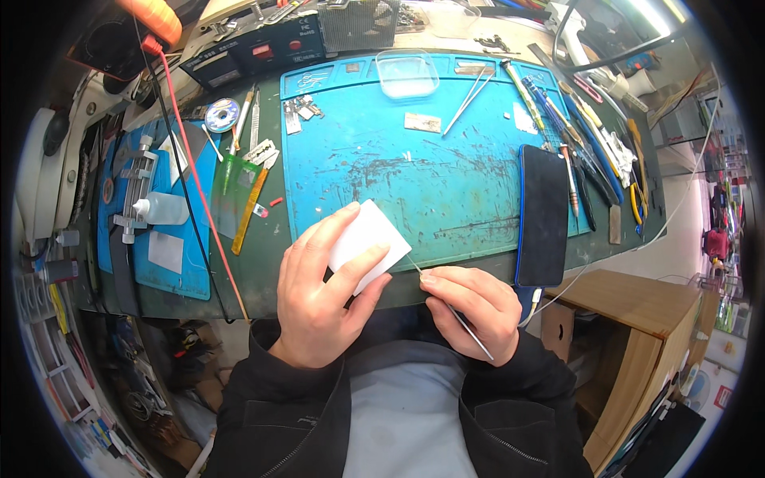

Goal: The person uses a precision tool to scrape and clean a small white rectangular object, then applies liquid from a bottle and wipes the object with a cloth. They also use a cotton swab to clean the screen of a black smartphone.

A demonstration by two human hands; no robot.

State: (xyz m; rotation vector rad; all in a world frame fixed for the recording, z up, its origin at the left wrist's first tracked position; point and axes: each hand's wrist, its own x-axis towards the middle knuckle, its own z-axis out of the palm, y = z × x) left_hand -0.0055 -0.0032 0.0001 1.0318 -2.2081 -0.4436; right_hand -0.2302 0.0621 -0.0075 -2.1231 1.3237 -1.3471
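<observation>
My left hand (311, 295) is closed around a white block (370, 227) with flat faces and sharp corners, perhaps a power adapter; its fingers lie across the top and the thumb is at the near side. Between the fingertips of my right hand (482, 307) is a thin metal pick-like tool (470, 333). Its fine tip reaches the block's right corner, and its shaft slants back under the palm. Whether the tip enters a seam is too small to tell. Both hands are held above the near edge of the blue work mat (446, 191).
A phone (543, 215) with a white cable lies right of the mat. Tweezers (468, 99), a clear tray (407, 74) and pliers (594, 183) lie farther back. On the left are a bottle (166, 209), a solder spool (222, 115) and a hanging red cable (199, 187).
</observation>
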